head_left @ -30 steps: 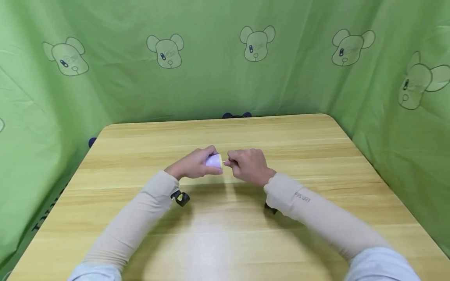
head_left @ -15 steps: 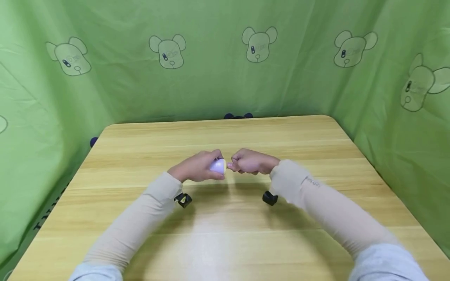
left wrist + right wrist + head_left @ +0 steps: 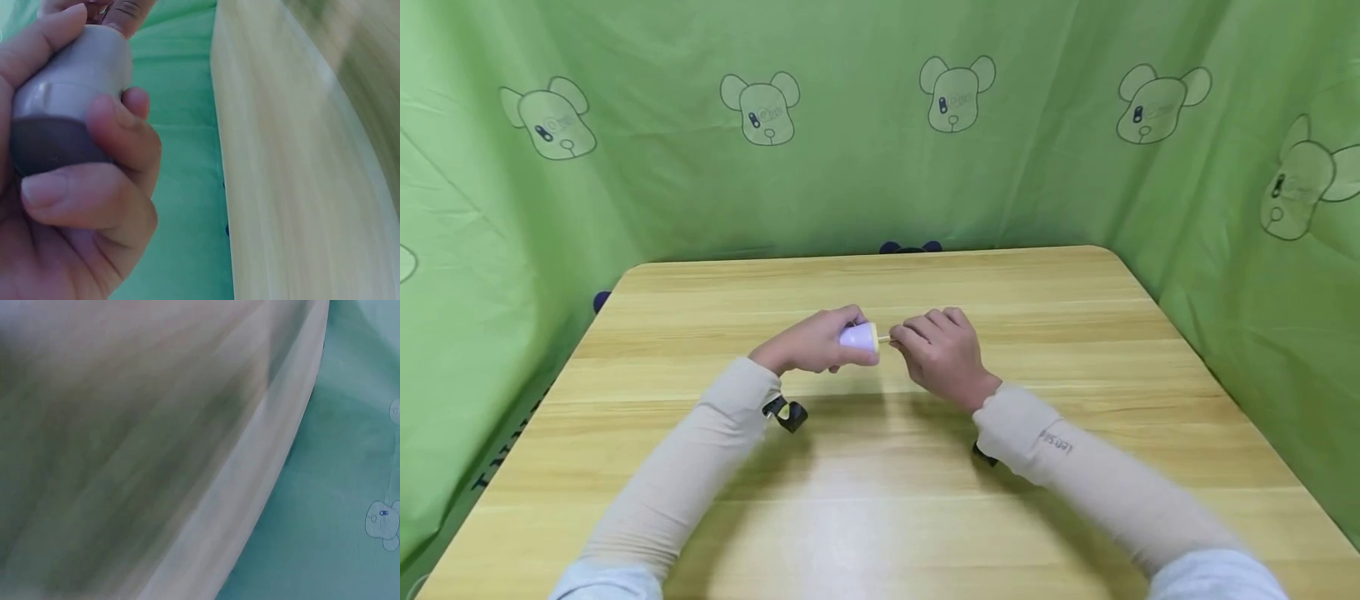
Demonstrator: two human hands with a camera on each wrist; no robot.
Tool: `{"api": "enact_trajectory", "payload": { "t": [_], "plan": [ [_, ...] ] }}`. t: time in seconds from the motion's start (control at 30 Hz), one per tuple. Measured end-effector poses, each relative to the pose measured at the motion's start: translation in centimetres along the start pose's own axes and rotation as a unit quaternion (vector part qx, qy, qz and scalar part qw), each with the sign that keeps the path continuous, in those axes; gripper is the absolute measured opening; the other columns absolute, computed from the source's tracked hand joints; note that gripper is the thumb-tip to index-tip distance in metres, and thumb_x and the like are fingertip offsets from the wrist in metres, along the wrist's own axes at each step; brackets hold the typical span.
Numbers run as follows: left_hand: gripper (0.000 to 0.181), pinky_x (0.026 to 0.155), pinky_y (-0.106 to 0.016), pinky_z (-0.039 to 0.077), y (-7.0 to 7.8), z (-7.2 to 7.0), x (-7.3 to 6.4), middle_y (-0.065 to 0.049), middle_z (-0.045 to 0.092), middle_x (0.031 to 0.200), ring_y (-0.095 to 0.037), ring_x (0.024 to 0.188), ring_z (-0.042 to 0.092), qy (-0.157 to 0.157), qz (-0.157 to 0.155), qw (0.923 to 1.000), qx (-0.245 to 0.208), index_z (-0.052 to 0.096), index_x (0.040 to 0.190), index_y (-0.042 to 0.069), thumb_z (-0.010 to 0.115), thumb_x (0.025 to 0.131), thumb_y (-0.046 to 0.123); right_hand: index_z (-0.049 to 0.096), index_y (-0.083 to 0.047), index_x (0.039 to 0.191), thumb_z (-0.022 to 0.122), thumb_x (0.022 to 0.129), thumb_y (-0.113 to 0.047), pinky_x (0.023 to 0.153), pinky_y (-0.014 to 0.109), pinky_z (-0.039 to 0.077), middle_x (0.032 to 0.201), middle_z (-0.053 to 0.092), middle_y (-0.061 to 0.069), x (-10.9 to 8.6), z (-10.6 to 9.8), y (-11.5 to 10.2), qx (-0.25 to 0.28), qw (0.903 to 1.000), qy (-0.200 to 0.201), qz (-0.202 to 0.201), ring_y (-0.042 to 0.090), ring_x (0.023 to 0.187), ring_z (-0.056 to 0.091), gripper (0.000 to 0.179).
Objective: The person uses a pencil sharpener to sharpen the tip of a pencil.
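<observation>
In the head view my left hand (image 3: pixel 808 343) grips a small lavender cylinder (image 3: pixel 856 337) with a pale yellow rim at its right end. It lies sideways over the table's middle. My right hand (image 3: pixel 945 357) pinches a thin, light stick (image 3: pixel 884 339) between thumb and fingertips; the stick runs straight to the yellow rim. Seen from the left wrist, the cylinder (image 3: pixel 84 78) looks greyish with a darker end, and the left fingers (image 3: pixel 94 194) curl round it. Fingertips of the right hand (image 3: pixel 128 14) show at its far end. Neither hand appears clearly in the right wrist view.
A wood-grain table (image 3: pixel 850 533) with rounded far corners lies under both hands. Green fabric (image 3: pixel 850 183) printed with bear heads hangs behind and at the sides. A black wrist mount (image 3: pixel 786 413) hangs below the left sleeve cuff.
My right hand has turned about the stick and back, its knuckles now higher than half a second ago. The left hand has shifted slightly, still gripping the cylinder. More of the stick shows now.
</observation>
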State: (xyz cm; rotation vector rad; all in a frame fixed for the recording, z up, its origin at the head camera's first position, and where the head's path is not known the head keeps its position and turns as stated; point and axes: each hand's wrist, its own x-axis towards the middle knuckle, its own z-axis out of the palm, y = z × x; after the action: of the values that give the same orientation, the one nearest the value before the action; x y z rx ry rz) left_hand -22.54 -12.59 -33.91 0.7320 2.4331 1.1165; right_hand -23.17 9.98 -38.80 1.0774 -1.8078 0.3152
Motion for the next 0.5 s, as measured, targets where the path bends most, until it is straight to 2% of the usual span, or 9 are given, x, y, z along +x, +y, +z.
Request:
{"api": "enact_trajectory", "payload": {
  "t": [0.13, 0.3, 0.4, 0.5],
  "plan": [
    [0.044, 0.044, -0.025, 0.038, 0.6, -0.3, -0.1, -0.012, 0.057, 0.082, -0.017, 0.056, 0.049, -0.007, -0.015, 0.9995, -0.029, 0.050, 0.114, 0.008, 0.072, 0.086, 0.033, 0.069, -0.006, 0.083, 0.061, 0.097, -0.020, 0.058, 0.036, 0.044, 0.077, 0.067, 0.006, -0.2, 0.7, 0.4, -0.025, 0.9973, 0.066, -0.020, 0.024, 0.061, 0.060, 0.021],
    [0.043, 0.043, -0.024, 0.035, 0.7, -0.1, -0.1, -0.013, 0.056, 0.082, -0.016, 0.056, 0.048, -0.027, -0.021, 0.9984, -0.046, 0.048, 0.115, 0.009, 0.071, 0.087, 0.033, 0.066, -0.007, 0.075, 0.061, 0.097, -0.022, 0.046, 0.030, 0.035, 0.070, 0.064, 0.004, -0.6, 1.3, 0.9, -0.031, 0.9936, 0.095, -0.053, 0.019, 0.052, 0.056, 0.027],
    [0.043, 0.044, -0.024, 0.038, 0.4, 0.2, 0.0, -0.013, 0.056, 0.085, -0.016, 0.057, 0.049, -0.033, -0.014, 0.9985, -0.042, 0.048, 0.115, 0.009, 0.071, 0.088, 0.033, 0.059, -0.008, 0.068, 0.057, 0.098, -0.020, 0.040, 0.027, 0.027, 0.059, 0.057, 0.001, -0.7, 1.5, 1.0, -0.018, 0.9941, 0.087, -0.062, 0.015, 0.042, 0.047, 0.033],
    [0.042, 0.046, -0.025, 0.042, 0.0, 0.5, 0.1, -0.012, 0.056, 0.088, -0.017, 0.058, 0.051, -0.024, -0.002, 0.9995, -0.022, 0.048, 0.115, 0.007, 0.071, 0.088, 0.030, 0.051, -0.011, 0.064, 0.053, 0.100, -0.023, 0.037, 0.024, 0.020, 0.051, 0.043, -0.003, -0.5, 1.4, 0.9, 0.020, 0.9983, 0.035, -0.041, 0.010, 0.036, 0.033, 0.038]
  ]
}}
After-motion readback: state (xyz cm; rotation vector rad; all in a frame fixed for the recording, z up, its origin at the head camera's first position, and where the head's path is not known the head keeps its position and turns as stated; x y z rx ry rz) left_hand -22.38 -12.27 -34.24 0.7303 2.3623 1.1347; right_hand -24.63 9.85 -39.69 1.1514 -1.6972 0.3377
